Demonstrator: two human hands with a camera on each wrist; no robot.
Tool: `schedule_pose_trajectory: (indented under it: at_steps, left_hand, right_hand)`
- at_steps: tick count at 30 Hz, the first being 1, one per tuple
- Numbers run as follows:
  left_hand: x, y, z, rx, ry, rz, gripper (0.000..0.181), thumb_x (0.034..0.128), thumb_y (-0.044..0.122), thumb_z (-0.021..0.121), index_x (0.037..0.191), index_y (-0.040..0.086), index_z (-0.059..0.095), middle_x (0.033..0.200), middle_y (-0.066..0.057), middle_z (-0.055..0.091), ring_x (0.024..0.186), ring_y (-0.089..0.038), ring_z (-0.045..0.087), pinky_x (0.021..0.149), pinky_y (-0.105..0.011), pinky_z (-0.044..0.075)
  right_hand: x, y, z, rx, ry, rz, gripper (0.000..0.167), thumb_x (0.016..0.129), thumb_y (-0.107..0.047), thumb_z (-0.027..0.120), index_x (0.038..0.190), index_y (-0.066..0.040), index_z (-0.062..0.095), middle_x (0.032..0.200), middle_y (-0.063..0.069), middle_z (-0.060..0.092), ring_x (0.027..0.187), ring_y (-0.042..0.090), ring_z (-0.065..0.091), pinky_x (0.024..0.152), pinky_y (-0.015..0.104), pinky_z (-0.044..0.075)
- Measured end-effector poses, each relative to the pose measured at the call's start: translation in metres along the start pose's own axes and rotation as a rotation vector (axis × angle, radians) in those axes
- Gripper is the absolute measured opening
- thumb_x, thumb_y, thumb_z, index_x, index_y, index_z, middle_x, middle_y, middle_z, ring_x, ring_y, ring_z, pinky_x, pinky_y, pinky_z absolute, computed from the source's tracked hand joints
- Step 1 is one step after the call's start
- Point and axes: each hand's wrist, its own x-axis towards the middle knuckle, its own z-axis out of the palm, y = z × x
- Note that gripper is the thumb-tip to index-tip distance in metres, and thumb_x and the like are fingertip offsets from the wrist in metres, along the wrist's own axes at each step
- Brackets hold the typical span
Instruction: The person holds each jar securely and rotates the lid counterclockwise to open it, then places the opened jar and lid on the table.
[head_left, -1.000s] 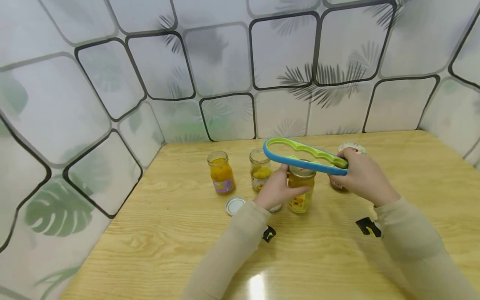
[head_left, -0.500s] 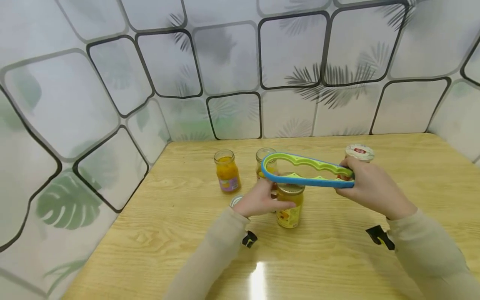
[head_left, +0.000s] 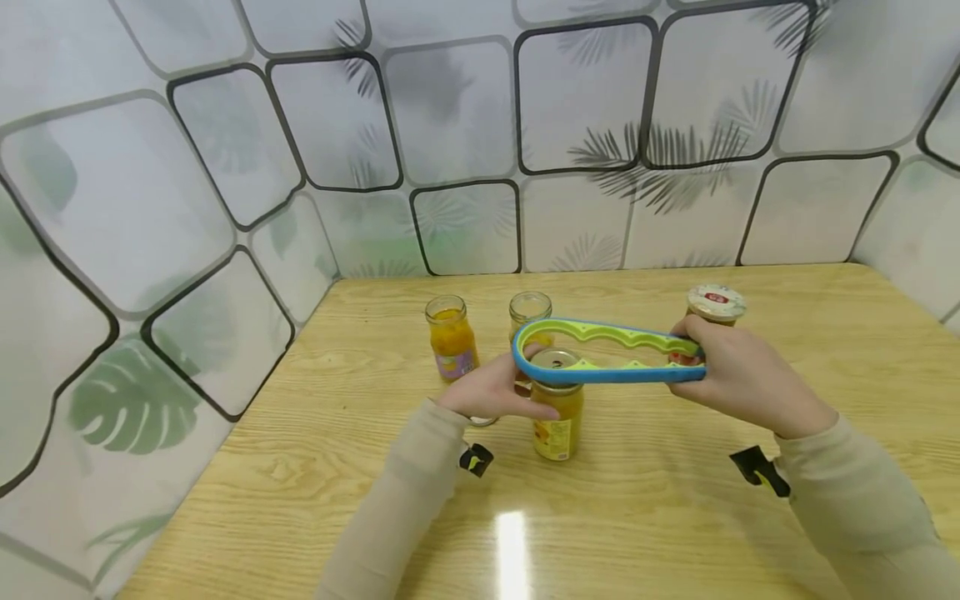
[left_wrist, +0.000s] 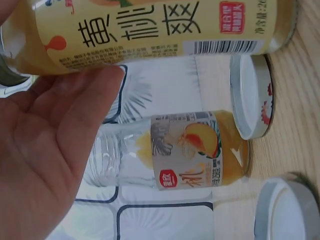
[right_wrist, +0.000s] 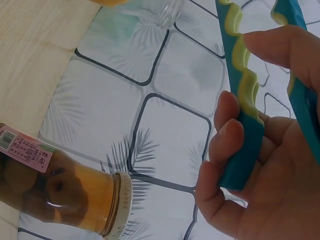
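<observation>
My left hand (head_left: 495, 390) grips a closed glass jar of yellow peaches (head_left: 557, 421), thumb on its near side and fingers behind. In the left wrist view, the jar's yellow label (left_wrist: 150, 30) faces the camera above the palm. From the right, my right hand (head_left: 738, 371) holds a blue and green jar opener (head_left: 622, 375) by its handle ends; its fingers (right_wrist: 227, 140) curl round one handle in the right wrist view. The opener's looped end surrounds the jar's metal lid (head_left: 557, 359) as seen from above. Whether it touches the lid, I cannot tell.
Behind stand an uncapped jar of orange fruit (head_left: 453, 337) and an uncapped jar with a peach label (left_wrist: 187, 150). Two loose lids (left_wrist: 252, 95) lie near them. A capped jar with a pink label (right_wrist: 65, 185) stands beyond my right hand. Patterned walls enclose the wooden table (head_left: 300, 467).
My left hand has drawn the peach jar left and toward me. The opener has come down and left, its loop shifting from above the jar to about its lid.
</observation>
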Motion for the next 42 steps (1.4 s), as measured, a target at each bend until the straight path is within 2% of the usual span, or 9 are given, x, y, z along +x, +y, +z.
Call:
schedule_pose_trajectory:
  at_steps: [5,13,21,23,26,29,33,36,42]
  left_hand:
    - [-0.001,-0.001,-0.005,-0.002,-0.023,0.024,0.056,0.076,0.011,0.07,0.125,0.014,0.043,0.117,0.002,0.051,0.1,-0.01,0.046,0.082,-0.026,0.041]
    - [-0.008,0.017,-0.007,-0.044,-0.049,0.023,0.053,0.0757,0.001,0.068,0.123,0.003,0.045,0.111,-0.004,0.053,0.088,-0.011,0.045,0.075,-0.026,0.041]
    - [-0.001,-0.005,-0.006,-0.032,-0.046,0.037,0.055,0.0757,0.006,0.07,0.125,0.01,0.044,0.109,-0.001,0.053,0.086,-0.014,0.045,0.072,-0.026,0.04]
    - [-0.001,-0.006,-0.007,-0.001,-0.037,0.002,0.062,0.0762,0.012,0.07,0.129,0.01,0.038,0.106,-0.002,0.052,0.083,-0.016,0.044,0.069,-0.027,0.04]
    - [-0.003,-0.005,-0.006,0.079,-0.004,-0.105,0.078,0.0757,0.023,0.071,0.138,0.011,0.026,0.104,-0.004,0.05,0.083,-0.017,0.046,0.069,-0.028,0.042]
    - [-0.004,-0.002,-0.003,0.08,0.022,-0.181,0.089,0.075,0.025,0.071,0.142,0.012,0.015,0.12,-0.008,0.044,0.094,-0.018,0.049,0.077,-0.028,0.043]
    - [-0.002,0.003,0.004,-0.019,0.026,-0.135,0.08,0.0772,0.017,0.07,0.141,0.009,0.022,0.139,-0.011,0.027,0.111,-0.019,0.044,0.087,-0.027,0.04]
    - [-0.002,0.014,0.008,-0.048,0.019,-0.1,0.067,0.0783,0.012,0.068,0.136,0.007,0.033,0.134,-0.009,0.037,0.112,-0.016,0.043,0.088,-0.024,0.039]
    - [-0.005,0.032,0.012,0.011,0.022,-0.079,0.051,0.0783,0.007,0.067,0.125,0.007,0.046,0.116,-0.007,0.052,0.1,-0.012,0.047,0.082,-0.022,0.041]
  right_hand:
    - [0.0,0.0,0.0,0.005,-0.029,-0.018,0.036,0.07,-0.013,0.07,0.099,-0.002,0.052,0.07,-0.004,0.048,0.054,0.01,0.039,0.048,0.027,0.034]
    - [0.0,0.004,0.0,0.027,-0.038,-0.055,0.037,0.068,-0.009,0.072,0.099,-0.003,0.052,0.073,-0.004,0.048,0.058,0.01,0.04,0.051,0.028,0.036]
    - [0.002,0.0,0.002,0.033,-0.024,-0.053,0.037,0.068,-0.009,0.071,0.099,-0.003,0.052,0.072,-0.004,0.047,0.058,0.01,0.04,0.051,0.027,0.036]
    - [0.002,-0.003,0.003,0.039,-0.009,-0.056,0.038,0.068,-0.009,0.071,0.1,-0.002,0.051,0.073,-0.002,0.048,0.059,0.011,0.041,0.052,0.028,0.037]
    - [0.004,-0.008,0.008,0.075,0.005,-0.054,0.04,0.07,-0.007,0.069,0.103,0.0,0.049,0.079,0.002,0.049,0.065,0.013,0.043,0.056,0.03,0.039]
    - [0.006,-0.014,0.013,0.13,-0.004,-0.034,0.04,0.072,-0.005,0.066,0.105,0.003,0.047,0.084,0.005,0.05,0.068,0.016,0.044,0.058,0.031,0.039]
    - [0.007,-0.02,0.019,0.192,-0.029,0.005,0.037,0.073,-0.006,0.064,0.105,0.003,0.047,0.082,0.005,0.051,0.064,0.015,0.043,0.055,0.029,0.039]
    - [0.007,-0.022,0.021,0.197,-0.038,0.012,0.035,0.073,-0.006,0.065,0.103,0.002,0.049,0.077,0.003,0.051,0.061,0.014,0.043,0.053,0.028,0.039]
    - [0.006,-0.023,0.019,0.093,-0.048,-0.062,0.043,0.072,-0.003,0.064,0.113,0.001,0.051,0.081,0.002,0.054,0.062,0.013,0.045,0.055,0.029,0.041]
